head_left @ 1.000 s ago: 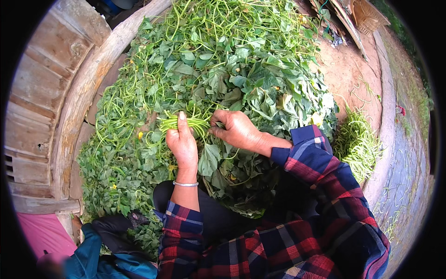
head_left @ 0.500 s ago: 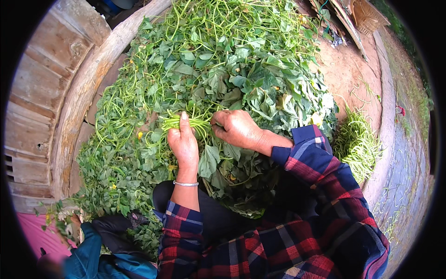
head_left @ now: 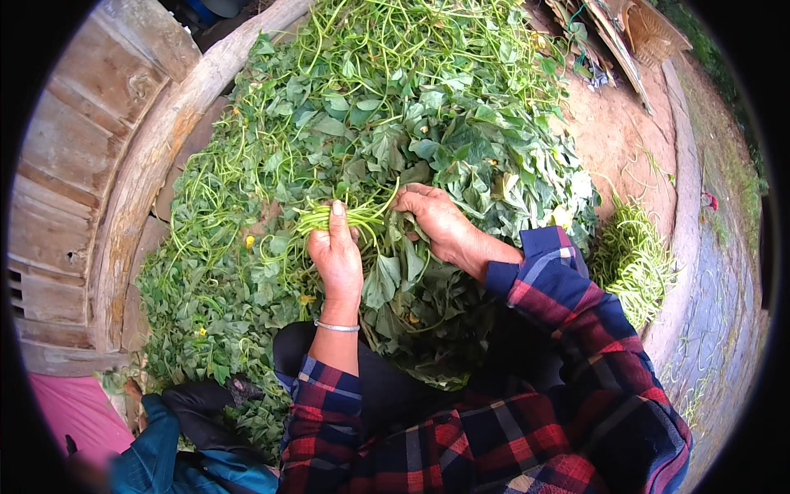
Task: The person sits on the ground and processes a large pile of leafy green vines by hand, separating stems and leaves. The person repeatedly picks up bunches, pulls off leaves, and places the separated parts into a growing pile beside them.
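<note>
Just left of centre, over the leaf heap (head_left: pixel 461 123): bunch of green stems (head_left: pixel 318 220), clamped in fingers of left hand (head_left: pixel 337 259), thumb (head_left: pixel 338 221) laid across top. Immediately right: right hand (head_left: pixel 438 221), fingers curled beside a stray stem (head_left: pixel 387 207); can't tell if pinched on it. Best guess for handling well: grip firmly at left without crushing, align ends, work one stem at a time.

Wooden plank wall (head_left: pixel 78 206), woven basket (head_left: pixel 652 33), pink cloth (head_left: pixel 78 407)
</note>
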Demonstrator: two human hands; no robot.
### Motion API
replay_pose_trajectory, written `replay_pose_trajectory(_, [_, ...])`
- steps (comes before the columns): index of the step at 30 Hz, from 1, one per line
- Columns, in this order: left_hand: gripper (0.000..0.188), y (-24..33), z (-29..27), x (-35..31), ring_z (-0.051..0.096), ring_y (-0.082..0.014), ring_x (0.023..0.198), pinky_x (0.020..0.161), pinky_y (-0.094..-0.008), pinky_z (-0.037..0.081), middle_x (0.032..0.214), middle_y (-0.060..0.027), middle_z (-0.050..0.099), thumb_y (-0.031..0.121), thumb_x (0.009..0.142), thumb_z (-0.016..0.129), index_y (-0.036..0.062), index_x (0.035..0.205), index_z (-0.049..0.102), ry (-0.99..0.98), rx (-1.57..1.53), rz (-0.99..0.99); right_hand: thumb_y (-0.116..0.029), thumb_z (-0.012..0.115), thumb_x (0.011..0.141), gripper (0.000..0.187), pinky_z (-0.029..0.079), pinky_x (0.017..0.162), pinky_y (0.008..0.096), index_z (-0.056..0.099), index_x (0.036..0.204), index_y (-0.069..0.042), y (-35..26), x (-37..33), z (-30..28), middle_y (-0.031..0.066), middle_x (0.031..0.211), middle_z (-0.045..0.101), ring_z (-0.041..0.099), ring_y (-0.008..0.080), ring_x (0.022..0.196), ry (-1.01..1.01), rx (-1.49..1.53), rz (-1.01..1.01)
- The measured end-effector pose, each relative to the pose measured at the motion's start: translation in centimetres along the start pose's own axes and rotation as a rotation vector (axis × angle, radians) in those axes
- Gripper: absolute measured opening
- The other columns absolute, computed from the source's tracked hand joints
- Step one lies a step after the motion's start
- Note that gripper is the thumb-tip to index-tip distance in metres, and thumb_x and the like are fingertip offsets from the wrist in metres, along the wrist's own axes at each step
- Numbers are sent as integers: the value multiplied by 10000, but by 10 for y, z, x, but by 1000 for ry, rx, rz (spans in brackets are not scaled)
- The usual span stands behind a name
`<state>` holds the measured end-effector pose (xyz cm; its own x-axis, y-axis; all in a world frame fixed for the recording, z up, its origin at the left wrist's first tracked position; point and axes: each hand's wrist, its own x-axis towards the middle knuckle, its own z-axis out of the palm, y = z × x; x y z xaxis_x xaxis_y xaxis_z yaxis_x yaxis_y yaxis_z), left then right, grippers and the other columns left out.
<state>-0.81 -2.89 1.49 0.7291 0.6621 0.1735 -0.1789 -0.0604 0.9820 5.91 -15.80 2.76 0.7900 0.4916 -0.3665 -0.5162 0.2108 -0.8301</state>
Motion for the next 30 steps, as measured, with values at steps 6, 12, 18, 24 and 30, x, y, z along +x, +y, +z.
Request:
replay_pose_trajectory(6, [241,0,0,0,415,-30,556,496,-187,357,684,56,494,265,932,510,39,882,577,1,-54,-32,-68,566,762,129,445,658,243,628,857,-6,14,14,-15,11,760,616,532,90,698,-101,-589,-273])
replay_pose_trajectory(12, [202,7,-8,7,423,-43,572,503,-188,361,721,43,512,265,920,530,68,947,564,147,-80,-105,-110,546,753,165,404,548,306,594,884,-22,-5,22,-30,40,769,550,485,131,649,31,-57,-69])
replay_pose_trajectory(18, [224,7,-27,28,431,-67,591,556,-225,422,992,-60,629,269,916,532,52,966,554,279,-342,-131,-63,509,794,148,430,515,258,559,923,-11,-34,18,-49,53,818,563,517,133,685,-88,173,-105])
replay_pose_trajectory(24, [222,-1,-25,23,445,-70,647,604,-256,436,836,19,544,267,916,534,63,1000,557,187,-339,-133,-122,509,893,171,491,597,252,580,1029,-47,-12,-3,-18,29,859,601,570,109,697,-288,-442,-204])
replay_pose_trajectory(30, [215,1,-20,17,457,-58,661,592,-240,429,811,30,529,282,908,547,75,968,554,144,-286,-138,-170,631,843,202,480,721,275,617,971,-15,13,3,-12,58,812,645,580,105,768,-376,-776,-438])
